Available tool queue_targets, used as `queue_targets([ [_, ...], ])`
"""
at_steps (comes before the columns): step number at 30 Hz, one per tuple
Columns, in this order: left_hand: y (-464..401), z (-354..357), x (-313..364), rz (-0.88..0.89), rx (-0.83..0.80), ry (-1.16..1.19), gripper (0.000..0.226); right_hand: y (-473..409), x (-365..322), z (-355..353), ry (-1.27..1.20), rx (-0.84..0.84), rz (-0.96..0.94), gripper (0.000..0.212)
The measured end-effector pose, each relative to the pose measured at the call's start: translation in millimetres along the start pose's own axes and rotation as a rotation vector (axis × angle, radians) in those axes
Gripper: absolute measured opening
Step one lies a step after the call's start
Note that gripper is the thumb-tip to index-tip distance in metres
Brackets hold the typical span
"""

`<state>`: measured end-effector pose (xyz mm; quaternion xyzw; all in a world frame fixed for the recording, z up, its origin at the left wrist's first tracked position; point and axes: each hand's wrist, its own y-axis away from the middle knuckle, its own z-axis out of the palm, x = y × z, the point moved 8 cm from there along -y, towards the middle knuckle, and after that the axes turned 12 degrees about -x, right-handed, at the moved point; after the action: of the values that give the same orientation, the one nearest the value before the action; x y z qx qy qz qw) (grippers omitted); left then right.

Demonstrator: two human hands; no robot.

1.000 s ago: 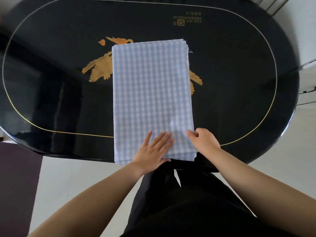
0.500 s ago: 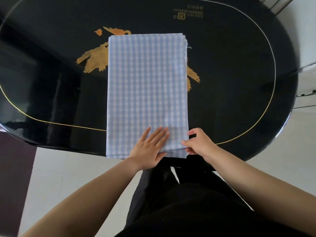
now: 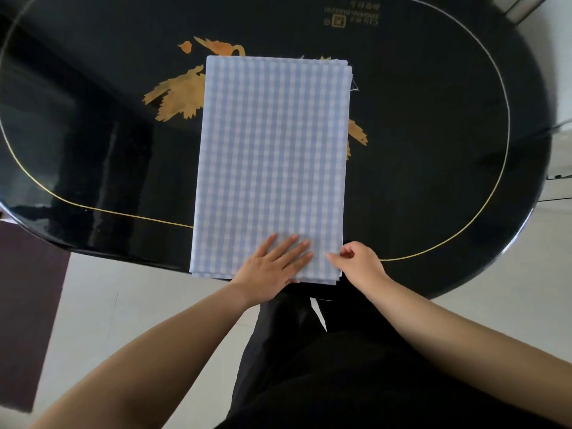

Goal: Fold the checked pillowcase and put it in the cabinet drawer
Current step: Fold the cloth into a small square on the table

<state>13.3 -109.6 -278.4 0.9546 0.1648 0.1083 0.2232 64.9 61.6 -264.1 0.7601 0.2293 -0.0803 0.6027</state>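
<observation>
checked pillowcase lies folded into a long rectangle, several layers stacked, flat on the black oval table. long axis runs away from the person, near short edge at the table's front rim and slightly overhanging it, far short edge up by the gold leaf motif, which it partly covers. layer edges show stepped along the right side and the far right corner, with a loose thread sticking out there. left hand sits palm down on the near end of the cloth, fingers spread and flat, pressing the layers; it grips nothing. right hand is at the near right corner, just beside the left hand, thumb and forefinger closed toward each other at the cloth's right edge; looks like a pinch on the top layers but contact is hard to confirm. both hands are on the near short end only, rest of the cloth is untouched. gold line inlay rings the tabletop, gold lettering at the far edge. pale floor below, dark clothing at the bottom.
</observation>
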Motion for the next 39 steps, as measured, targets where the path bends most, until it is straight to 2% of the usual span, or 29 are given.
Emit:
queue_targets([
  [3, -0.4, -3.1, 0.6, 0.003, 0.01, 0.022, 0.064, -10.2, 0.2, -2.4, -0.323, 0.018, 0.033, 0.035],
  [5, 0.2, -3.5, 1.2, 0.017, 0.006, 0.025, 0.073, -13.5, -5.5, -4.7, -0.342, 0.014, 0.045, 0.029],
  [7, 3.3, -5.9, 2.8, 0.024, 0.045, 0.008, 0.071, -11.6, -20.7, -11.4, -0.221, 0.051, -0.012, 0.024],
  [10, 5.6, -15.7, -2.7, -0.055, 0.127, 0.027, 0.065, 1.6, -56.5, -22.5, 0.073, 0.179, -0.263, 0.013],
  [11, 5.0, -18.4, -4.3, -0.088, 0.128, 0.034, 0.064, 2.2, -60.5, -23.9, 0.138, 0.198, -0.293, 0.012],
  [14, -0.1, -14.4, -0.5, -0.112, 0.057, 0.032, 0.066, -11.2, -39.9, -27.7, 0.221, 0.137, -0.138, 0.018],
  [16, -2.1, -6.9, 0.1, -0.129, -0.001, 0.045, 0.067, -11.9, -25.2, -33.8, 0.224, 0.161, -0.082, 0.019],
  [19, -4.9, -2.1, -2.6, -0.152, -0.075, 0.058, 0.067, -4.6, -12.3, -35.6, 0.028, 0.24, -0.075, 0.024],
  [22, -6.4, 2.2, -2.1, -0.145, -0.131, 0.075, 0.073, -11.3, -2.6, -17.7, -0.27, 0.118, -0.015, 0.029],
  [25, -9.4, -2.6, -4.6, -0.221, -0.157, 0.166, 0.088, -15.3, -13.5, -18.6, -0.33, 0.007, -0.084, 0.04],
  [27, -10.5, -7.9, -7.2, -0.28, -0.166, 0.212, 0.094, -10.9, -36.0, -16.4, -0.159, -0.089, -0.275, 0.054],
  [29, -10.4, -11.2, -7.3, -0.29, -0.175, 0.219, 0.092, -3.8, -58.7, -10.0, 0.219, -0.112, -0.49, 0.059],
  [30, -10.0, -13.2, -7.3, -0.29, -0.178, 0.224, 0.091, -0.4, -66.2, -7.0, 0.463, -0.065, -0.599, 0.061],
  [32, -9.7, -15.4, -7.3, -0.289, -0.182, 0.229, 0.09, 4.7, -74.3, -7.9, 0.883, 0.187, -0.79, 0.066],
  [34, -10.5, -14.8, -6.3, -0.275, -0.204, 0.218, 0.09, 9.5, -78.6, -16.3, 1.044, 0.475, -0.852, 0.06],
  [35, -10.7, -15.0, -5.9, -0.268, -0.216, 0.218, 0.091, 10.1, -80.1, -16.4, 1.074, 0.529, -0.861, 0.055],
  [37, -9.4, -14.8, -5.6, -0.259, -0.241, 0.243, 0.095, 9.6, -82.1, -5.2, 1.169, 0.514, -0.907, 0.054],
  [39, -9.9, -17.1, -6.2, -0.223, -0.283, 0.26, 0.102, 6.2, -77.8, 7.2, 1.322, 0.41, -0.949, 0.054],
])
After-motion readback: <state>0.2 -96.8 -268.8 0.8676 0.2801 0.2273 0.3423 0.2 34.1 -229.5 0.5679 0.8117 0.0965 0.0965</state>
